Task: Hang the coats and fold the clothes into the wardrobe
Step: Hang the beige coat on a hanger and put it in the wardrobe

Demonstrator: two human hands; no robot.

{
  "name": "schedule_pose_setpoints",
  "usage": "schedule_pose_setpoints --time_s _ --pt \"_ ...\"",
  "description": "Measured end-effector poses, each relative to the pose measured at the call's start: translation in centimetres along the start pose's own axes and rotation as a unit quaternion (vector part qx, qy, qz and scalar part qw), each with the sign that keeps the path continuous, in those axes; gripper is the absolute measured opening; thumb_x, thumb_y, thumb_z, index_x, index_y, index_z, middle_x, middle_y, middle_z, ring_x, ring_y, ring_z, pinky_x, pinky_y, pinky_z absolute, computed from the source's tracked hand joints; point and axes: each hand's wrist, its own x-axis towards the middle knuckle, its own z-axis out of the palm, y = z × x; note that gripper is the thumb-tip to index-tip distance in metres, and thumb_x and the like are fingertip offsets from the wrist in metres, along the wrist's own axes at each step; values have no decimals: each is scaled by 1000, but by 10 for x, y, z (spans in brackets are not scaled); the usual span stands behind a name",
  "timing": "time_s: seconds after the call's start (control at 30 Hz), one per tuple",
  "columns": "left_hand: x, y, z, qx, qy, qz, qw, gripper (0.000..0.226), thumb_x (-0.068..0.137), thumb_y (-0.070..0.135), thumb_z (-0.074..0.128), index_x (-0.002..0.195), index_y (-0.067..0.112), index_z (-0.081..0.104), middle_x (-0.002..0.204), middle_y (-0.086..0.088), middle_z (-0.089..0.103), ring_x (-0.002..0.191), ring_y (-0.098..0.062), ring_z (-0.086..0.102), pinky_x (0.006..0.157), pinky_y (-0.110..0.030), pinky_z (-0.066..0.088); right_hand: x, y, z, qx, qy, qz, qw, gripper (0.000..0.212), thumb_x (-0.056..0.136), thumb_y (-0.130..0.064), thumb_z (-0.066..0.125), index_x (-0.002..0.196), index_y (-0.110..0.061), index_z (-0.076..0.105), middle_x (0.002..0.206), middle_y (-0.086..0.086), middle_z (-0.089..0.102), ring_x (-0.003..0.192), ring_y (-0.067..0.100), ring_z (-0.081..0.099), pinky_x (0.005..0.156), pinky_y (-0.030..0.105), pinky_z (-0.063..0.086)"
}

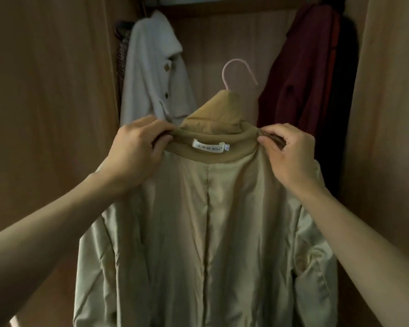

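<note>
On the tan coat we see a smooth cloth lining with a faint sheen and a matt collar. The pink hanger looks smooth. The wardrobe shows matt wood grain. The white coat and red coat are matt cloth.

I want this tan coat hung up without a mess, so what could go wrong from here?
1. The left hand and the right hand pinch only the collar of the tan coat; it might slide off the pink hanger, whose hook is on nothing yet.
2. The gap between the white coat and the dark red coat looks narrow; lifting the hook through could snag or knock either one.
</note>
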Motion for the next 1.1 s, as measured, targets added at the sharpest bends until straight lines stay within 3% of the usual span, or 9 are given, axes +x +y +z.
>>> schedule_pose_setpoints --time_s 0.1,0.3,0.5,0.8,0.97,1.1 --pt "22 -8 20 22 2 8 1000 13 92 6 62 102 4 71 91 -11 70 83 -29 65 75 -45 51 24 27 9 6 21 -10 1000 10 86 -12 71 94 -6 74 86 5 70 79 13 64 76 28 52" --pt "44 -30 58 41 28 -13 999 14 91 12 62 105 13 58 88 -6 66 79 -26 61 69 -44 50 52 67 30 8 52 -31 998 11 83 -15 74 92 -7 72 85 1 68 77 7 60 75 20 49" --pt "60 -67 91 59 39 16 997 6 93 11 61 99 10 60 91 -4 59 80 -23 58 69 -42 47 78 104 69 28 62 -50 996 10 82 -12 76 91 -9 72 84 -3 66 77 4 60 75 17 47" --pt "106 -156 114 102 88 68 989 10 93 13 55 100 9 62 93 -4 58 81 -25 58 68 -41 47 146 129 148 48 56 -106 992 12 83 -3 72 94 -7 72 88 0 67 83 12 63 78 28 51" --pt "136 -209 118 123 97 69 985 25 90 13 54 115 16 56 100 -1 57 82 -21 59 68 -39 50 197 136 204 57 84 -152 983 15 82 -1 71 94 -10 69 89 -3 64 85 10 61 77 23 48" --pt "156 -236 130 168 88 94 977 22 94 12 49 111 13 61 102 -4 58 84 -25 58 66 -39 49 228 157 244 55 107 -170 978 18 80 -1 70 87 -14 60 85 -6 59 80 7 55 74 13 40"
